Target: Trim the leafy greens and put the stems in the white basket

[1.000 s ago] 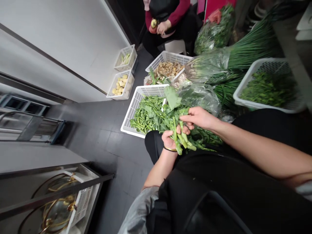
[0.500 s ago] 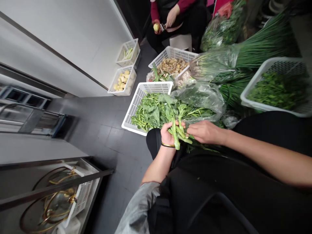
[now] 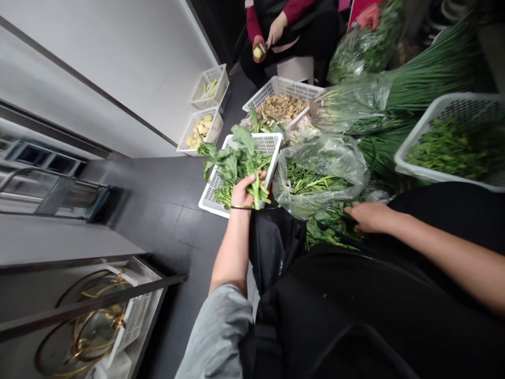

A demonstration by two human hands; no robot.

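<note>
My left hand [image 3: 245, 192] is closed round the stems of a bunch of leafy broccolini [image 3: 240, 152]. It holds the bunch over a white slotted basket [image 3: 215, 196] that has more of the same greens inside. My right hand [image 3: 369, 216] is low on the right, at a heap of loose green leaves [image 3: 329, 226] in front of my lap. Its fingers are loosely apart and touch the leaves; their tips are partly hidden. Between the hands and farther out lies an open clear plastic bag [image 3: 343, 150] of green stems.
Beyond are a basket of brown peelings or scraps [image 3: 286, 105], bagged long green stalks [image 3: 426, 79], and a basket of leafy greens [image 3: 453, 152]. Small baskets hold potatoes [image 3: 202, 129] and pale vegetables [image 3: 210, 88]. A co-worker [image 3: 276, 31] peels something. A metal shelf [image 3: 153, 287] stands left.
My left hand has moved left and forward with the broccolini, from above my lap to over the basket. My right hand has left the stems and moved right, down to the loose leaves.
</note>
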